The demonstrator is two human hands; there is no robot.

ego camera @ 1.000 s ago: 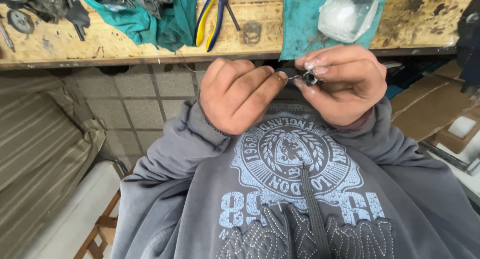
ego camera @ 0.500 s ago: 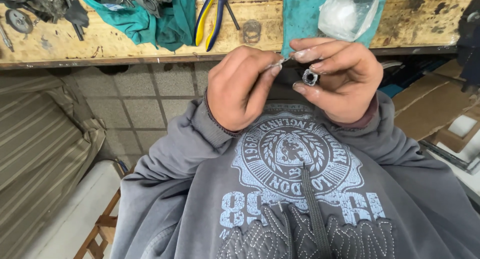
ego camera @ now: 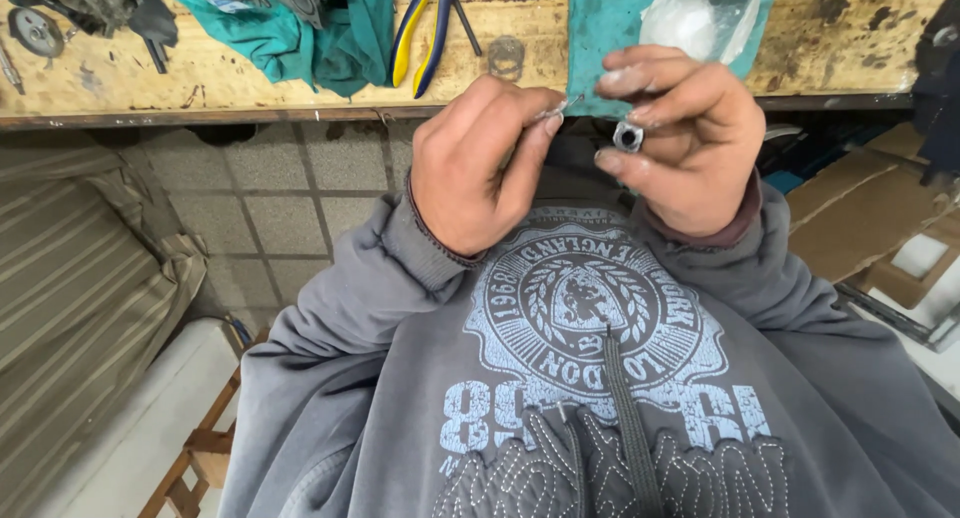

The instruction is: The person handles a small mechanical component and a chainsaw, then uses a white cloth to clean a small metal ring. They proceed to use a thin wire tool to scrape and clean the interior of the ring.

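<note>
My left hand (ego camera: pixel 478 166) pinches a thin metal pin (ego camera: pixel 566 105) between thumb and forefinger, its tip pointing toward my right hand. My right hand (ego camera: pixel 688 136) holds a small metal nut-like part (ego camera: pixel 628 136) with a dark hole, gripped between thumb and fingers. Both hands hover in front of my chest, just below the edge of a worn wooden workbench (ego camera: pixel 300 93). The pin's tip and the small part are a short gap apart.
On the bench lie yellow-and-blue pliers (ego camera: pixel 425 23), a crumpled teal cloth (ego camera: pixel 300 28), a flat teal cloth (ego camera: pixel 610 38) under a clear plastic bag (ego camera: pixel 700 18), a metal ring (ego camera: pixel 507 53) and dark tools at far left. Cardboard (ego camera: pixel 860 218) lies at right; a tiled floor lies below.
Both hands have risen toward the bench edge and separated slightly. The pin is now out of the small part, held apart in my left hand.
</note>
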